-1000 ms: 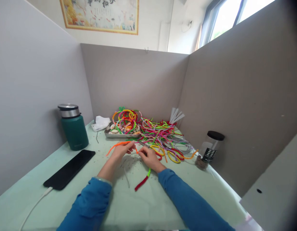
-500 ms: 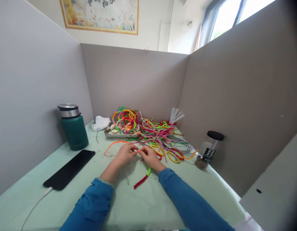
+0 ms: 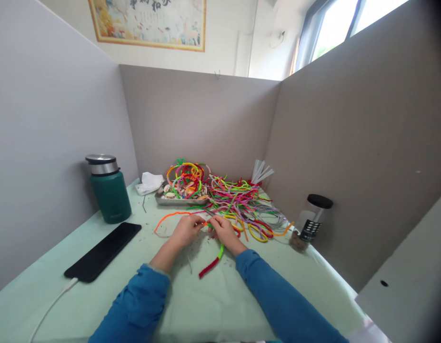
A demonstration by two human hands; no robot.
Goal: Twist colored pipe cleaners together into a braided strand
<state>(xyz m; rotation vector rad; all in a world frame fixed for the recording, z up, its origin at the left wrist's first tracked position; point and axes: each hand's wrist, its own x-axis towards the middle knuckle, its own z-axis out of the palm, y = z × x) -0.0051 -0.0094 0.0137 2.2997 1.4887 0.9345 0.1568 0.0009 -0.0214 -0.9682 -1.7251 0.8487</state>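
Observation:
Low over the middle of the table, my left hand [image 3: 186,230] pinches an orange pipe cleaner [image 3: 173,214], whose long free end curves out to the left. My right hand [image 3: 223,230] is closed fingertip to fingertip with it, on a green pipe cleaner [image 3: 209,225] where the orange meets it. From under the right hand hangs a fuzzy length, bright green then dark red [image 3: 209,269], its tip near the cloth. How the pieces join is hidden by my fingers. Just beyond the hands lie scissors [image 3: 208,212], partly covered.
A metal tray [image 3: 181,202] holds shells and pipe-cleaner loops. Right of it spreads a tangled heap of pipe cleaners [image 3: 235,193]. A green bottle [image 3: 109,195] and a black phone [image 3: 104,252] on a cable are at left; a lidded jar [image 3: 308,226] stands right. Grey partitions enclose the table.
My fingertips have shifted slightly, and green now shows beside the orange between them. The hanging green and red length has moved a little. Both arms stay nearly in place.

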